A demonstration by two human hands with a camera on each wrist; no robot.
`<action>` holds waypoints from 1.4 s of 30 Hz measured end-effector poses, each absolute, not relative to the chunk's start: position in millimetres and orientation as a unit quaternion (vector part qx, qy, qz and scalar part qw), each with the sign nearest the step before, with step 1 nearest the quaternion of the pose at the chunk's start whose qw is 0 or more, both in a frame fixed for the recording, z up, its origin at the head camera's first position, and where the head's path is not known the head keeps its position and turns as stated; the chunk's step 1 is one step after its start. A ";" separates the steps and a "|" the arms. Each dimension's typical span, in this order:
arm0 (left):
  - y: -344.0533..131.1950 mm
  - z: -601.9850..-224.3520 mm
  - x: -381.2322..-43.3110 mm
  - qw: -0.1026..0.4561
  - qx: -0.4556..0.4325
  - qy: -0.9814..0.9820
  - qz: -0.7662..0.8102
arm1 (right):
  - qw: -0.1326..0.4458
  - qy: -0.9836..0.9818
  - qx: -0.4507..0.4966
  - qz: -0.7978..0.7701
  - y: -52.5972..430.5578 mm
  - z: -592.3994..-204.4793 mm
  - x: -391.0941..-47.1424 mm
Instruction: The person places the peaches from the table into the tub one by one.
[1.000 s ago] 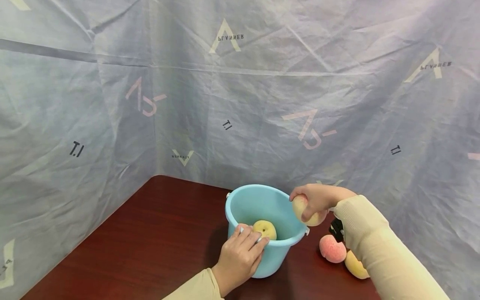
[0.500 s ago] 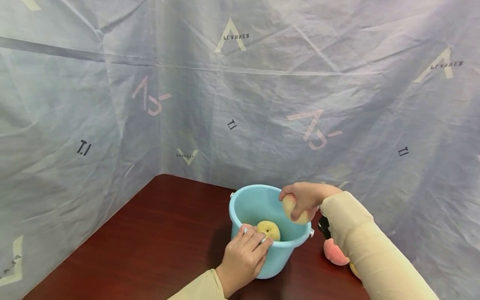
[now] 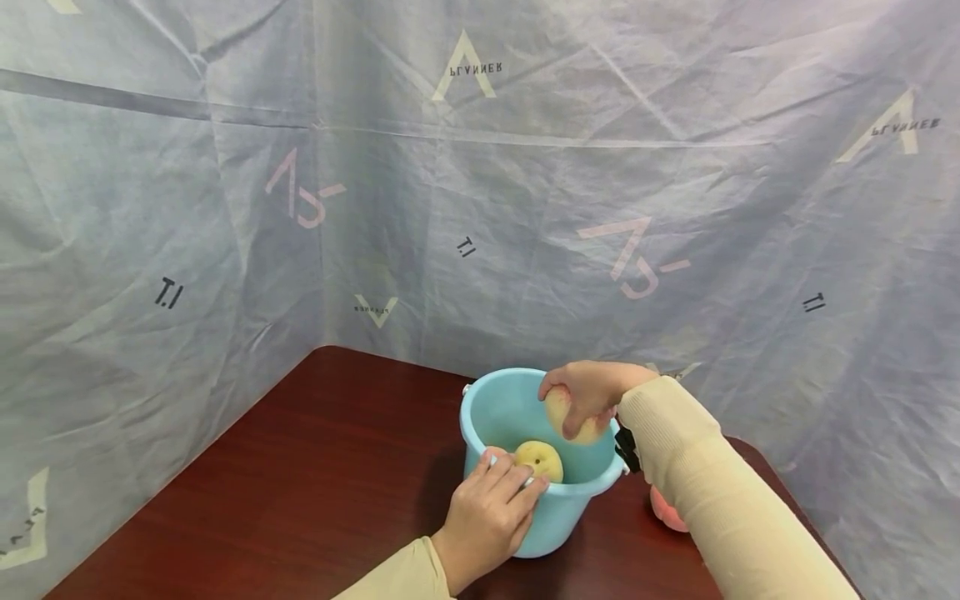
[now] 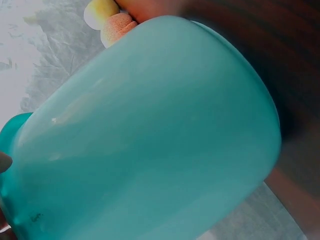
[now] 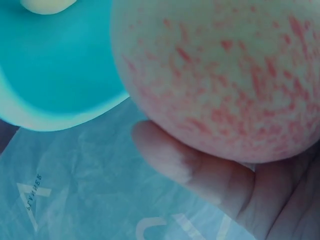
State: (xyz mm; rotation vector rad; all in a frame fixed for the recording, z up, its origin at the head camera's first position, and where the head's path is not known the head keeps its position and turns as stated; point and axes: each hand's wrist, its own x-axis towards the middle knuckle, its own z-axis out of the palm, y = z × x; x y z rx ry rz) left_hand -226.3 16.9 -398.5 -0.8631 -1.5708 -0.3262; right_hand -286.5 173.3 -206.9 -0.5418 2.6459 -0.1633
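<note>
A light-blue bucket (image 3: 538,521) stands on the table, and its outer wall fills the left wrist view. My left hand (image 3: 491,510) grips its near rim, fingers hooked over the edge. A pale peach (image 3: 557,407) with red speckles (image 5: 225,95) is held in my right hand (image 3: 592,388), above the bucket's right side. In the right wrist view a finger (image 5: 195,172) curls against this peach. Inside the bucket lies a yellow peach (image 3: 538,460); beside it a pinkish fruit (image 3: 497,451) is mostly hidden by my left fingers.
On the dark red-brown table (image 3: 315,483), a pink peach (image 3: 666,510) sits right of the bucket, partly behind my right sleeve. The left wrist view shows a yellow fruit (image 4: 100,13) near it. A grey printed cloth (image 3: 525,208) hangs behind the table.
My right hand has moved left with the speckled peach, from the bucket's right rim to over its opening. My sleeve now covers more of the fruit on the table. The left hand stays on the rim.
</note>
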 end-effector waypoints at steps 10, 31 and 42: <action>13.8 -396.5 -223.8 0.596 -0.382 -0.697 -0.113 | 0.229 0.953 -0.192 -0.054 165.5 -219.0 -289.5; 13.5 -397.0 -221.9 0.588 -0.370 -0.709 -0.123 | 0.204 0.961 -0.176 -0.065 156.8 -221.7 -292.4; 13.8 -396.5 -221.9 0.590 -0.372 -0.707 -0.120 | 0.206 0.959 -0.186 -0.064 158.9 -220.9 -292.0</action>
